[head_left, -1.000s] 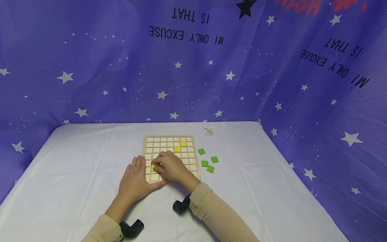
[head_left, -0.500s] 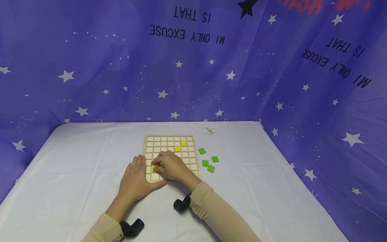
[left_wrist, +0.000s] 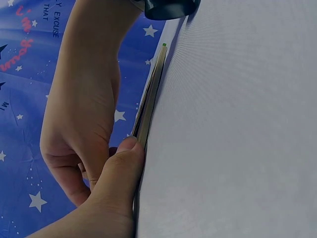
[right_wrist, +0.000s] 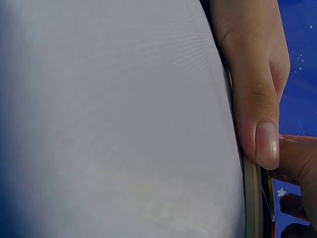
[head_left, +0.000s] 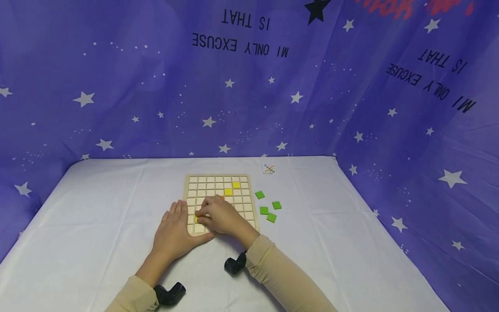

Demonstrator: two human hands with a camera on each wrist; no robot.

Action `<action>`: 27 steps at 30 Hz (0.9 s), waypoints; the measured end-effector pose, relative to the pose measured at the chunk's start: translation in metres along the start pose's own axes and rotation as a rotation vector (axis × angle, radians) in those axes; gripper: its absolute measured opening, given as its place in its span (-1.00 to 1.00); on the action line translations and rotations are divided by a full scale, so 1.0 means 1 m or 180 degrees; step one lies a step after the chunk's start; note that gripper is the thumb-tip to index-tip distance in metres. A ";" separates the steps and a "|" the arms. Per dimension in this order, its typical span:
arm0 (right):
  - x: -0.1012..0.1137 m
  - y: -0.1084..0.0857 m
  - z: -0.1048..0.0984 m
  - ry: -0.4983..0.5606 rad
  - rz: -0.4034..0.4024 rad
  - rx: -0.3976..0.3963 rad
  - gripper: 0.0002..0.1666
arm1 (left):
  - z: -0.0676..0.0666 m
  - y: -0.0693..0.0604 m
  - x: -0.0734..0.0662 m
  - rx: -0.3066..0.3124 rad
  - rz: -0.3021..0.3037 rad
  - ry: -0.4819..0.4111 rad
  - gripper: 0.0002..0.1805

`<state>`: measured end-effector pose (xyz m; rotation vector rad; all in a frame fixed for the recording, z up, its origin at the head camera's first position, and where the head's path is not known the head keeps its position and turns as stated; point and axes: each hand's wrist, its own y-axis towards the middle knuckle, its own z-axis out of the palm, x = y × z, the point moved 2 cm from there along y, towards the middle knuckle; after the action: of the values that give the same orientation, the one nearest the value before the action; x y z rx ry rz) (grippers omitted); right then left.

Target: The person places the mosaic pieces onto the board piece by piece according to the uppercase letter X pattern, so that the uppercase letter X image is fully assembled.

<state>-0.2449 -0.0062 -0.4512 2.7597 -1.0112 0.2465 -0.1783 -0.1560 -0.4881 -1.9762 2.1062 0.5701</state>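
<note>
A wooden grid board (head_left: 251, 208) lies on the table in the head view, with a yellow tile (head_left: 236, 185) and another yellow tile (head_left: 228, 192) in its upper right squares. My left hand (head_left: 173, 232) rests along the board's left side, fingers straight, thumb against the front edge; the left wrist view shows that thumb on the edge. Over the board's lower left squares, my right hand (head_left: 222, 216) pinches at a yellow tile (head_left: 197, 219), which the fingertips mostly cover. A sliver of orange (head_left: 222, 197) shows just behind the right hand.
Several loose green tiles (head_left: 264, 210) lie right of the board. Behind them is a small pattern card (head_left: 270, 168). White cloth (head_left: 343, 234) covers the table, and a purple star-printed curtain (head_left: 167, 86) hangs at the back and right. Each wrist wears a black device (head_left: 170, 294).
My right fingers have shifted slightly at the lower left squares, and less yellow shows around them. The orange sliver is plainer now. My left hand and the green tiles have stayed put.
</note>
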 end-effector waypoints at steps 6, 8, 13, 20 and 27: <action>-0.001 -0.004 -0.003 -0.0065 0.0040 -0.0010 -0.65 | 0.000 0.000 0.001 0.0006 -0.0006 0.0005 0.57; -0.006 -0.007 -0.005 0.0014 0.0158 -0.0082 -0.61 | 0.000 0.000 0.001 0.0005 -0.0011 -0.0009 0.57; -0.036 -0.021 -0.017 0.0349 0.0652 -0.0428 -0.60 | 0.001 0.000 0.000 0.0012 -0.0051 -0.0070 0.57; -0.102 -0.048 -0.033 0.0183 0.1580 -0.0899 -0.59 | 0.002 0.000 0.000 0.0017 -0.0074 -0.0098 0.58; -0.142 -0.071 -0.036 -0.0190 0.2339 -0.0727 -0.43 | 0.001 0.001 -0.001 -0.0003 -0.0063 -0.0108 0.58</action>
<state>-0.3088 0.1431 -0.4560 2.1005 -1.8987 0.1326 -0.1789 -0.1548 -0.4888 -1.9716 2.0646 0.5968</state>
